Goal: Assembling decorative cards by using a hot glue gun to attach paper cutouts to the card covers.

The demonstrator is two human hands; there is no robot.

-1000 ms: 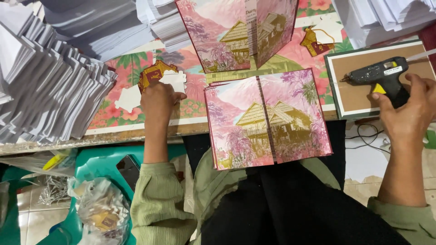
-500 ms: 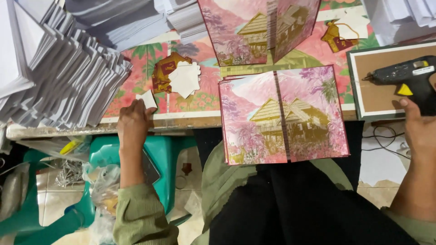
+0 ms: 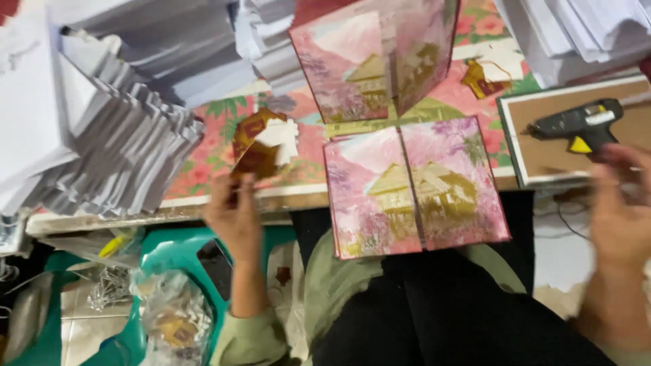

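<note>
My left hand [image 3: 234,217] is at the table's front edge, with its fingertips pinched on a brown and gold paper cut-out [image 3: 255,161]. A white cut-out [image 3: 279,134] and another brown piece lie just beyond it on the flowered table cover [image 3: 203,163]. A pink folded card with a gold house picture [image 3: 413,186] lies open across the table edge and my lap. My right hand [image 3: 620,210] is blurred, fingers apart, holding nothing. It is just below a black glue gun [image 3: 576,125], which rests on a white-framed brown board [image 3: 536,152].
A second pink card [image 3: 376,61] stands open at the back. Fanned stacks of white paper [image 3: 102,142] fill the left, and more stacks [image 3: 576,34] sit at the back right. A small brown ornament [image 3: 480,78] lies near them. Below the table are a green stool [image 3: 169,247] and a plastic bag [image 3: 169,318].
My right hand has come off the glue gun and dropped toward me. My left hand went from the table's edge to gripping the brown cut-out. The view has shifted right.
</note>
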